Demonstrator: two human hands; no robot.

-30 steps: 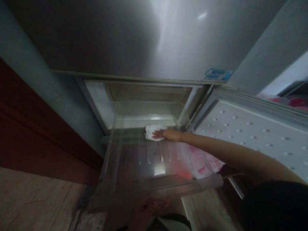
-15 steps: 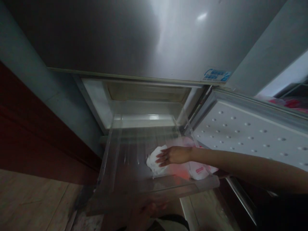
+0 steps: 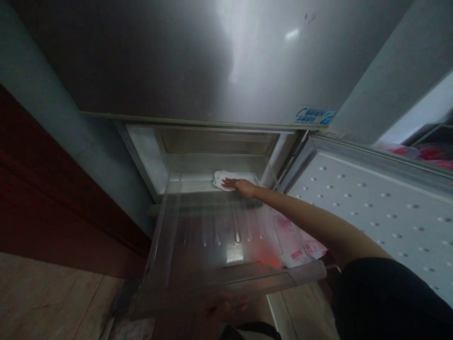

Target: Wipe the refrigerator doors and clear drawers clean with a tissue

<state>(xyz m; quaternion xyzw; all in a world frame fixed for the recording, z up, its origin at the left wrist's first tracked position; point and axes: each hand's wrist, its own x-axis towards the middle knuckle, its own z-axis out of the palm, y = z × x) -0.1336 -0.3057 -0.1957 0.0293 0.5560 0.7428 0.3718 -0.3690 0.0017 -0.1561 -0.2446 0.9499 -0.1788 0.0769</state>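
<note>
My right hand presses a crumpled white cloth against the back part of a clear plastic drawer. Its fingers lie over the cloth, holding it. The drawer is pulled out of the lower compartment of a fridge, and ridges run along its bottom. Low in the view, my left hand is at the lower edge of the drawer's front, seen dimly through the cloudy plastic. Its fingers are too blurred to make out their grip.
The lower fridge door, with a dimpled white inside, stands open at the right. Above is the closed steel upper door. Pink-and-white plastic bags show beside the drawer. A dark red wooden panel stands at the left.
My right hand has moved the cloth from the front part of the drawer toward its back. My left hand stays at the drawer's front edge. The view has shifted slightly.
</note>
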